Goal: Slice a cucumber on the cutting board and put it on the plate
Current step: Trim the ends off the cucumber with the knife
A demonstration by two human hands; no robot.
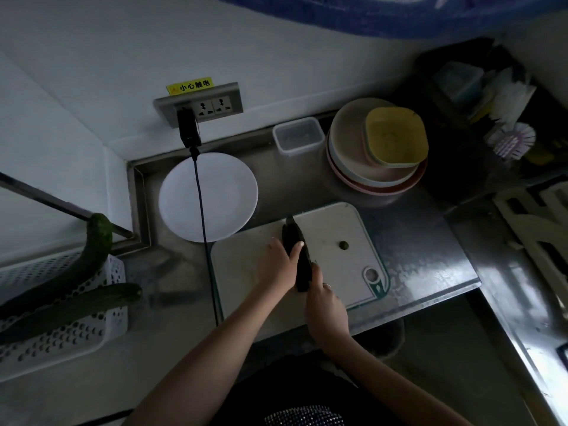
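Pretty dim shot, but the cucumber (290, 238) lies on the board (335, 241), long axis running away from the person, nearly in line with the knife (302, 265). Left hand (281, 261) pins it from the left, fingertips curled over the top. Right hand (325, 305) is wrapped around the handle at the near end. One cut nub (343, 245) sits off to the right. Plate (208, 196) is just past the board's far-left corner, with a cord (201, 216) draped across it, so that's the thing to dodge.

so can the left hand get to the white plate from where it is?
Probably yes. The left hand holds the cucumber on the cutting board; the white plate sits just beyond the board's far-left corner. Only a thin black cable crosses it.
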